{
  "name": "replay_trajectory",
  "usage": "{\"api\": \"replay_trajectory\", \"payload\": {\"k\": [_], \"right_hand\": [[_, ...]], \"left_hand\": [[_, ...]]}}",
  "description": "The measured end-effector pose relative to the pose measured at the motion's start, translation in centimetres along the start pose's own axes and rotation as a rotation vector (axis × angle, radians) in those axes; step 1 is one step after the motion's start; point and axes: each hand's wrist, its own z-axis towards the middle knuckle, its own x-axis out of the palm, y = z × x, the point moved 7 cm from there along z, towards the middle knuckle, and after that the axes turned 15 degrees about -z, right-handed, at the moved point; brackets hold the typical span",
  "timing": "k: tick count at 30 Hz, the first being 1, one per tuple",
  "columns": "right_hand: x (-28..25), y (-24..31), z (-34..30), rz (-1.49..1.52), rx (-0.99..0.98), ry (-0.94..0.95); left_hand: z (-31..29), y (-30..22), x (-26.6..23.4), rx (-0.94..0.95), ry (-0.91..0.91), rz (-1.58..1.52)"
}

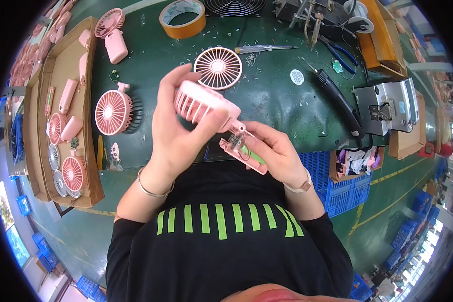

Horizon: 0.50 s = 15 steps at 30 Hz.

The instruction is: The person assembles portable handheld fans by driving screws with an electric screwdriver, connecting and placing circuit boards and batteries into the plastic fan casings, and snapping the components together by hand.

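Observation:
My left hand (167,128) is wrapped round the pink head (206,104) of a small handheld fan, thumb on its near side. The fan's pink handle (259,167) hangs opened below the head, showing a small circuit board (233,139) and a green piece inside. My right hand (279,156) pinches this opened handle from the right; part of it is hidden by the fingers. Just beyond the held fan, a round pink grille (218,67) lies flat on the green table. To the left of my left hand lies another pink fan head (111,111).
A cardboard tray (65,53) with fan parts stands at the left. A tape roll (185,31) and a slim screwdriver (264,49) lie farther back. At the right are a black corded tool (334,94), blue pliers (343,54) and a silver device (387,108). A blue crate (343,197) sits below.

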Motion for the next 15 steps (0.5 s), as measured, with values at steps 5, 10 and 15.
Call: {"api": "replay_trajectory", "payload": {"k": [5,10,15], "right_hand": [[0.4,0.2,-0.7,0.300,-0.028,0.112],[0.7,0.1,-0.7,0.438,-0.099,-0.033],[2.0,0.5,-0.1,0.479,-0.207,-0.035]], "left_hand": [[0.9,1.2,-0.2,-0.064,-0.005,0.113],[-1.6,-1.7,-0.6,0.370,-0.050,0.427],[-4.4,0.1,1.9,-0.136,0.265,-0.077]]}}
